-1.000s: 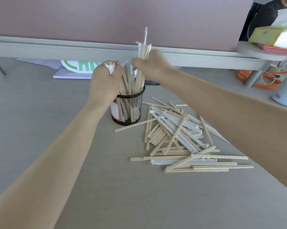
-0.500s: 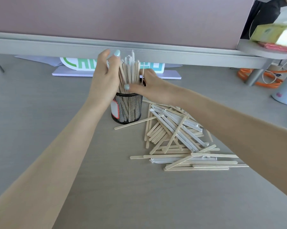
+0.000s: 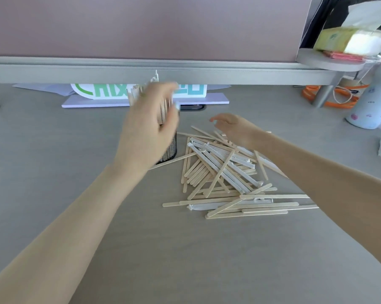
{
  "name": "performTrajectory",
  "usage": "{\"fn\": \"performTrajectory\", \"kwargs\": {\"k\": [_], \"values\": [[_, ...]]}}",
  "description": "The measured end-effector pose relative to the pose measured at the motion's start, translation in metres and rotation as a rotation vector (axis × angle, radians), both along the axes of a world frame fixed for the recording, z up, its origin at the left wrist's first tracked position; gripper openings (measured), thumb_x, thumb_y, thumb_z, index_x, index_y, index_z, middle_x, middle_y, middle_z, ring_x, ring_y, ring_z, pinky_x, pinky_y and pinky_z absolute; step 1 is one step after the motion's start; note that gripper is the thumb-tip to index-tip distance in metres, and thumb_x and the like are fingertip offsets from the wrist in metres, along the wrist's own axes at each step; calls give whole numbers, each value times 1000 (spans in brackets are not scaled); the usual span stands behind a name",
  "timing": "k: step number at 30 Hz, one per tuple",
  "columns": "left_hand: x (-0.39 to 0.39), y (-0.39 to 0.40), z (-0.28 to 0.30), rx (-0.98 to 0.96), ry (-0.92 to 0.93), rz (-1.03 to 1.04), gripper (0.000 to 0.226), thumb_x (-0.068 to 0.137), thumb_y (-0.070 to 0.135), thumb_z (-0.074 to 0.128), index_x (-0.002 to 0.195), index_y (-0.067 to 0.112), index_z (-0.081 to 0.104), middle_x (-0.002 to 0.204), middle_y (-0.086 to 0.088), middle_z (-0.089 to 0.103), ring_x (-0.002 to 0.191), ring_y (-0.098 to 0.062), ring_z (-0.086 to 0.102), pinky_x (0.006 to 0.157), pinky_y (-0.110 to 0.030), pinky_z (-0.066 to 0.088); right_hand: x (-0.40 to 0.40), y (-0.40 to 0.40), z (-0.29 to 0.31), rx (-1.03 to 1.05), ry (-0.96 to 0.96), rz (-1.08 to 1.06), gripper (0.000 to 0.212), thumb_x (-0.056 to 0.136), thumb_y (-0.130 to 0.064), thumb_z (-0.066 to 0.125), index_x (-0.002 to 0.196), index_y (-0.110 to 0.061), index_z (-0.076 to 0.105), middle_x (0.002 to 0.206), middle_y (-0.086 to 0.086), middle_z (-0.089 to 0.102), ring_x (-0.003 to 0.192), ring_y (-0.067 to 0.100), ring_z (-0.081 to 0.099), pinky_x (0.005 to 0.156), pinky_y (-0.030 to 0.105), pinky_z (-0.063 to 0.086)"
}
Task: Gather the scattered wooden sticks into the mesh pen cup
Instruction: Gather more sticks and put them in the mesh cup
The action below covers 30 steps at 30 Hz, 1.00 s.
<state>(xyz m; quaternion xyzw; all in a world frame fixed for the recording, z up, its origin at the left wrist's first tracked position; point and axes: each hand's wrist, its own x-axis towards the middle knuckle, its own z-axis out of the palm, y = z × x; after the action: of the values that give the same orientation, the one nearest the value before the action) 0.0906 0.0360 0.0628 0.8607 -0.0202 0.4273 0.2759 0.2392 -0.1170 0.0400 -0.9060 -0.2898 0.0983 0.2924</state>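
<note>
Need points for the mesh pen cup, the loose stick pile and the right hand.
mesh pen cup (image 3: 170,150): head view, visible black mesh wall beside the left hand.
loose stick pile (image 3: 223,172): head view, middle of the heap.
right hand (image 3: 234,128): head view, back of the hand.

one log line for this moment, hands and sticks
left hand: at cup, blurred | right hand: open over stick pile | sticks in cup: some

Centre frame, the left hand (image 3: 148,128) is blurred in front of the black mesh cup (image 3: 169,150), covering most of it, with sticks standing up behind its fingers. Just right of that, the right hand (image 3: 235,130) hangs open over the far edge of the stick pile (image 3: 224,174), holding nothing. The pile sprawls across the grey desk (image 3: 185,260), some sticks in white wrappers.
</note>
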Motion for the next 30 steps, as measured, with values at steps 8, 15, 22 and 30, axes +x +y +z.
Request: {"fn": "performTrajectory", "kwargs": {"k": [8,15,22,30], "values": [[8,-42,-49,309,677,-107,57,96,43,29,146,17,20,157,-1,18,143,-17,20,115,-35,20,4,-48,-17,-269,-120,-136,44,96,-35,29,137,-24,40,150,1,33,139,21,27,117,50,0],[10,-46,-56,321,860,194,66,93,53,19,146,14,12,151,-18,30,132,-33,39,108,-45,25,-6,-90,-25,-300,-148,-187,54,92,-53,28,137,-25,40,150,3,34,143,23,17,115,54,-7],[-10,-44,-38,104,1109,34,90,75,76,31,147,33,-3,154,-4,26,134,-26,35,105,-42,36,-55,-107,-20,-214,-54,-79,50,86,-52,45,126,-22,48,138,-1,38,130,25,33,103,34,22],[-27,-72,-34,240,1263,-61,112,71,63,61,142,36,-21,159,-1,-5,145,-21,-3,112,-44,23,-99,-118,-25,-354,-17,82,112,66,-70,59,147,-29,-7,156,-15,4,143,7,-2,118,36,0]]}}
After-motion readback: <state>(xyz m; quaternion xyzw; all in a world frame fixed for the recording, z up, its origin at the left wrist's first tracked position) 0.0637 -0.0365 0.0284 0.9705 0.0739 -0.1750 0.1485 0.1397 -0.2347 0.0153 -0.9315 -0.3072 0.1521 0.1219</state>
